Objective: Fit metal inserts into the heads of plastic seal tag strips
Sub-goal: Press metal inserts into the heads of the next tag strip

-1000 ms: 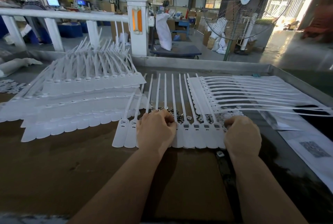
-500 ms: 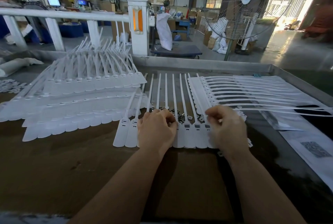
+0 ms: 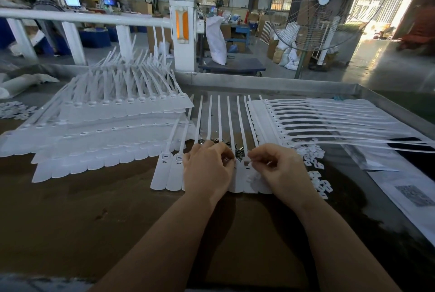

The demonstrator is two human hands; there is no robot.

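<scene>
Two hands: both work at the heads of the seal tag strip sheet (image 3: pixel 240 174) lying flat on the brown worktable (image 3: pixel 94 209), tails pointing away from the person.
Left hand (image 3: pixel 207 169): fingers curled, knuckles up, resting on the strip heads; whether the fingertips pinch an insert I cannot tell, since they are tucked under.
Right hand (image 3: pixel 280 171): thumb and forefinger pressed together in a pinch just over one head near the middle of the row; the piece between them is too small to make out, probably a metal insert.
Inserts supply: a small heap of dark metal inserts (image 3: pixel 237 150) lies between the tails, just beyond both hands.
Step in hand: by my judgement, seating one insert into a head slot while the left hand steadies the sheet.
Doing it well: keep the left hand weighing on the heads so the sheet does not slide; bring the insert square to the slot, not tilted, and press straight down until it sits flush; then shift one head along.
Risk: a skewed insert may jam or spring out, and the thin tails can lift the sheet if the hold slackens.
Progress: two heads at the left end (image 3: pixel 171 162) show their slots; which are filled I cannot tell.
Nearby: stacked strip sheets (image 3: pixel 106 127) at left, another sheet (image 3: pixel 329 117) at right, loose white plastic pieces (image 3: pixel 317 181) beside the right hand.
</scene>
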